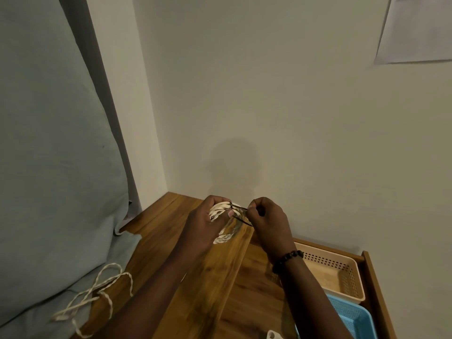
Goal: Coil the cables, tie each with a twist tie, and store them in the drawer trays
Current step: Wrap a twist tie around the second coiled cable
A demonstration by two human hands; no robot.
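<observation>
My left hand point(208, 223) grips a coiled cream cable point(223, 237) above the wooden tabletop point(203, 289). A thin dark twist tie point(241, 217) is looped around the top of the coil. My right hand point(267, 220) pinches the tie's ends just right of the coil. A second, loose cream cable point(97, 293) lies sprawled over the table's left edge and the grey-green fabric. In the open drawer at the lower right sit a beige perforated tray point(342, 272) and a blue tray point(352, 316), both showing nothing inside.
Grey-green bedding point(49, 167) fills the left side and drapes against the table. A plain wall rises behind, with a paper sheet point(420, 28) pinned at top right. A small white object point(272, 335) pokes in at the bottom edge.
</observation>
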